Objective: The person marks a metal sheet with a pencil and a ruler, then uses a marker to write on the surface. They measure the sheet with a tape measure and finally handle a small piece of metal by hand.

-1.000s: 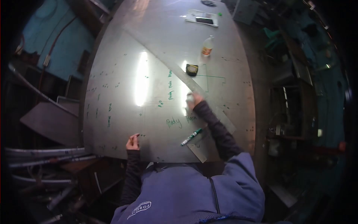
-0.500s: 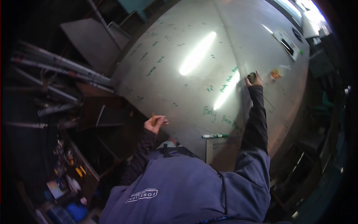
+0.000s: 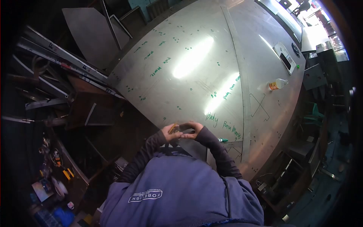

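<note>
Both of my hands meet close together over the near edge of the metal sheet [image 3: 196, 90]. My left hand [image 3: 170, 133] is closed on a short, thin yellow stick like a pencil [image 3: 173, 128], which points up from between the fingers. My right hand [image 3: 194, 130] curls toward it, fingers bent around a small dark object whose kind I cannot tell. The fingers cover much of that object. Green handwriting [image 3: 227, 125] lies on the sheet just beyond my hands. A green-and-white marker [image 3: 223, 140] rests to the right, partly hidden by my right sleeve.
A clear bottle with an orange label [image 3: 278, 84] lies on the sheet at right, with a white device [image 3: 284, 57] behind it. Long metal bars [image 3: 62, 60] jut in from the left. A cluttered lower bench [image 3: 56, 178] stands at lower left.
My right hand has come back from the far right of the sheet to meet my left hand, bringing the small dark object. My left hand has shifted slightly right and down, still with the yellow stick.
</note>
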{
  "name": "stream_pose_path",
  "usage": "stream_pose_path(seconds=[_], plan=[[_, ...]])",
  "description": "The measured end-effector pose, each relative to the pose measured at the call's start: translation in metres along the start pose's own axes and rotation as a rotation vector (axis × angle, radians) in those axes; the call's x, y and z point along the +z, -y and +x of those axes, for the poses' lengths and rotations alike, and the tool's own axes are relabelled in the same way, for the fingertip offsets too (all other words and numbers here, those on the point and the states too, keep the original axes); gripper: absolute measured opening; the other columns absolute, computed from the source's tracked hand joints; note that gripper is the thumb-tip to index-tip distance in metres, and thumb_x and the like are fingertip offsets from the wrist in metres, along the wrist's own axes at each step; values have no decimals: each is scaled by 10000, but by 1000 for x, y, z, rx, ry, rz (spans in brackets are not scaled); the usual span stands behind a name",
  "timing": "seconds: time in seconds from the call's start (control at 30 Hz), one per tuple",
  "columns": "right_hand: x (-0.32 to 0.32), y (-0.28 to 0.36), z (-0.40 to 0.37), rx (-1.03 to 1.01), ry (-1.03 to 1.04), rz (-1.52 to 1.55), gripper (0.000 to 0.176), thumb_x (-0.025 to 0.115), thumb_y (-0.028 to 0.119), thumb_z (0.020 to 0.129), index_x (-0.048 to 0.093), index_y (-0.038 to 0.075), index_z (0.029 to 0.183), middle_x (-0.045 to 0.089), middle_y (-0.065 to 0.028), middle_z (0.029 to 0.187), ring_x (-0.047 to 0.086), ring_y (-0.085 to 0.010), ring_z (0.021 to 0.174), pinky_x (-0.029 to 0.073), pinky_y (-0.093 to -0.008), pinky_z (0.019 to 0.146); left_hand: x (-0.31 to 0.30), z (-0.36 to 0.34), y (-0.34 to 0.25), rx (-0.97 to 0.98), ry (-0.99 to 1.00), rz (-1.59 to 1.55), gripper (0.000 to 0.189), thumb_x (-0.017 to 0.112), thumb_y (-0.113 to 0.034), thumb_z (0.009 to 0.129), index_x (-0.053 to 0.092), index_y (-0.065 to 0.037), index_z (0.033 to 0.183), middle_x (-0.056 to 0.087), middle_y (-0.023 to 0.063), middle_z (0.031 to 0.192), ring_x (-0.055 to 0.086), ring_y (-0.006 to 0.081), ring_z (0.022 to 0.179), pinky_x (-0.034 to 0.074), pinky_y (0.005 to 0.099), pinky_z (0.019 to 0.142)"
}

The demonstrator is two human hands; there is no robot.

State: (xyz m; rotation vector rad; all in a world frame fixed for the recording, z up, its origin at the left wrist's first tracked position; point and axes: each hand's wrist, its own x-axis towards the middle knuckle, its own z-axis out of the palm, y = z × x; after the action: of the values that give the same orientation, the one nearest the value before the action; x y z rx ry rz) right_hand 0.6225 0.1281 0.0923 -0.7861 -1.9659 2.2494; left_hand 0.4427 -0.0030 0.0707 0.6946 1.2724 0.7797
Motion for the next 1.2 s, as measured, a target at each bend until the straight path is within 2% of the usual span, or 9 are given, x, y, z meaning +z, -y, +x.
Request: stream_pose_path(seconds=[0.23,0.37,0.5,0.57,0.63,0.73,0.9,1.0,1.2], plan=[[19,-7,31,48,219,-35,428,762,173,759,566,49,1119,619,-39,867,569,-118,811,473,-293,762,-11,-18,7,-51,-142,235,591,617,-472,847,513,-28,1225,629,160,1071,595,196,1018,461,328,863],[-4,-33,57,-77,161,139,419,713,52,737,560,30,1126,630,-37,851,602,-118,803,500,-262,704,-36,-50,25,-136,-99,228,387,610,-394,873,626,-46,1042,672,107,879,646,141,785,495,285,717],[-128,-55,99,-21,-351,281,390,672,63,801,528,29,1162,661,-94,877,653,-180,783,552,-303,626,-68,-105,112,-23,-163,-74,235,584,-252,900,662,-32,931,673,72,792,635,96,737,494,256,682],[-195,-57,119,-104,-505,347,384,686,58,798,529,29,1147,665,-122,869,653,-188,782,553,-297,646,-83,-136,138,-191,-111,-94,187,583,-202,892,668,-36,897,679,75,791,647,117,730,499,266,687],[-238,-38,131,-141,-956,622,439,713,58,777,481,-11,1143,636,-195,984,651,-244,830,564,-324,732,-86,-159,137,-168,-135,367,178,587,-202,881,666,-44,903,676,92,788,661,164,729,501,293,689],[-250,-35,141,-67,-999,208,479,748,72,754,500,-27,1152,616,-190,1050,641,-272,898,557,-363,800,-81,-159,117,-128,-150,503,192,561,-218,890,665,-57,888,662,105,754,659,212,714,496,327,678],[-183,-63,158,-183,-798,-928,681,725,157,709,441,88,1323,276,-209,1444,414,-402,1236,409,-432,1008,-85,-121,120,-117,-245,354,282,516,-295,925,654,-60,852,654,104,737,653,232,725,488,344,686],[-130,-36,152,-119,-719,-1001,787,645,177,765,250,97,1440,181,-202,1498,294,-426,1311,307,-434,1085,-90,-106,111,-143,-254,363,300,511,-317,927,660,-66,860,659,103,748,651,243,742,485,352,704],[-127,-45,163,-43,-636,-1229,743,557,225,816,202,85,1454,156,-156,1522,238,-417,1351,249,-443,1111,-102,-99,114,-151,-257,374,300,514,-295,934,657,-49,840,649,86,724,633,211,695,473,342,675]])
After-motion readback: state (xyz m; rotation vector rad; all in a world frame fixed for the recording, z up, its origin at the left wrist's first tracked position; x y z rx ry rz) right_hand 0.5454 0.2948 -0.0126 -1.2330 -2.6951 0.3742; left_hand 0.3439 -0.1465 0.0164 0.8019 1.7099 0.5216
